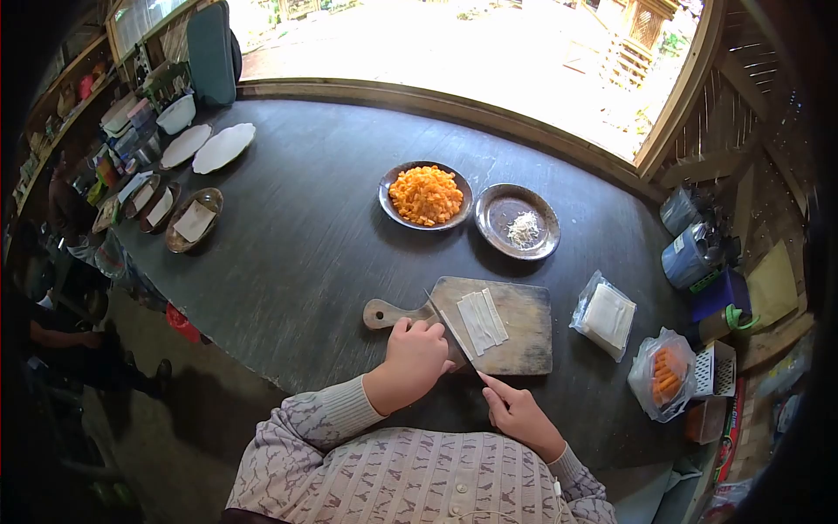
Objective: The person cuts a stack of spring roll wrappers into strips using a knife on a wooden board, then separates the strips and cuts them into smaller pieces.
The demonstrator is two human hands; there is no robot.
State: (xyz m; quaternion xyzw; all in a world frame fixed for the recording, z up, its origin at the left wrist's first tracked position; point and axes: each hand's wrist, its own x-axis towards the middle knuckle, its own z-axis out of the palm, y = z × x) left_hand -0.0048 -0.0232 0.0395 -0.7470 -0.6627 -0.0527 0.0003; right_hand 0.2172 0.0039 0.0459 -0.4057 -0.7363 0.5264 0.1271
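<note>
Lying on the wooden cutting board (529,319), the pale strips (482,321) are placed beyond both hands, up and to the right of the left hand (419,360) and up and to the left of the right hand (522,419). The knife (451,330) is gripped by its handle in the closed right hand, its blade slanted across the board, just left of the strips. The left hand is half curled beside the blade at the board's near left; whether anything is held under its fingers cannot be told. Beyond the board, diced orange food (428,196) is heaped on one brown plate (385,208) and white shreds (524,230) on another. To its right are set wrapped white sheets (608,313) and a bag of orange sticks (667,375).
</note>
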